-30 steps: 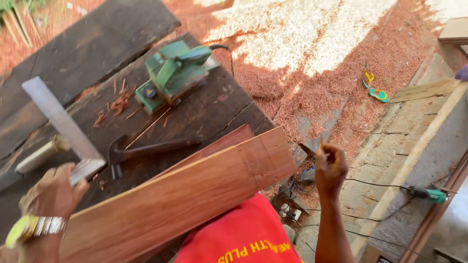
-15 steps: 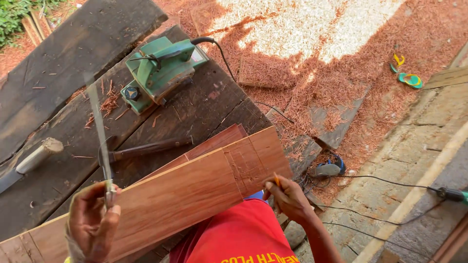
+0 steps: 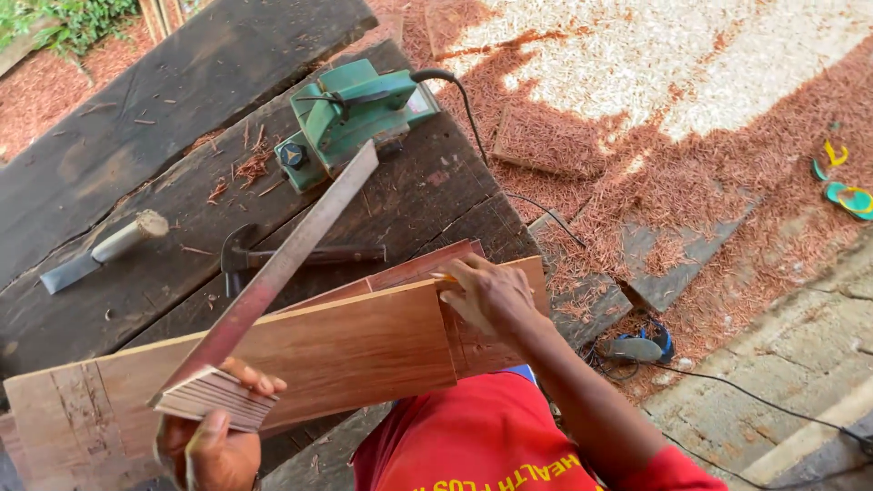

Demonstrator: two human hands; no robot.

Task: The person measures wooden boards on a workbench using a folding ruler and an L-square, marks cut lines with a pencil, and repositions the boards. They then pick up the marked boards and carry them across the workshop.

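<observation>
Head view, looking down on your dark plank workbench (image 3: 136,136), the largest thing in frame, weathered and strewn with reddish shavings. Right of it, the ground (image 3: 691,100) is carpeted with red and pale wood shavings.

Across the near edge of the bench lies the reddish-brown board (image 3: 346,350), long, flat side up, its right end toward your body. A second, narrower reddish strip (image 3: 414,270) shows just behind it, touching its far edge.

Green electric planer (image 3: 350,114) sits at the far side of the bench, its black cord running off to the right over the edge.

Metal try square (image 3: 273,277): the long blade slants from the planer down to your left hand, held above the board, not flat on it. Your left hand (image 3: 214,441) is closed around the square's ribbed stock, fingers curled over its near edge.

Claw hammer (image 3: 291,257) lies on the bench behind the board, partly crossed by the square's blade. Chisel (image 3: 100,252) with a pale wooden handle lies well to the left.

Your right hand (image 3: 491,295) rests on the board's far edge near its right end, fingers pinched on a pencil (image 3: 443,276), only its tip showing.
</observation>
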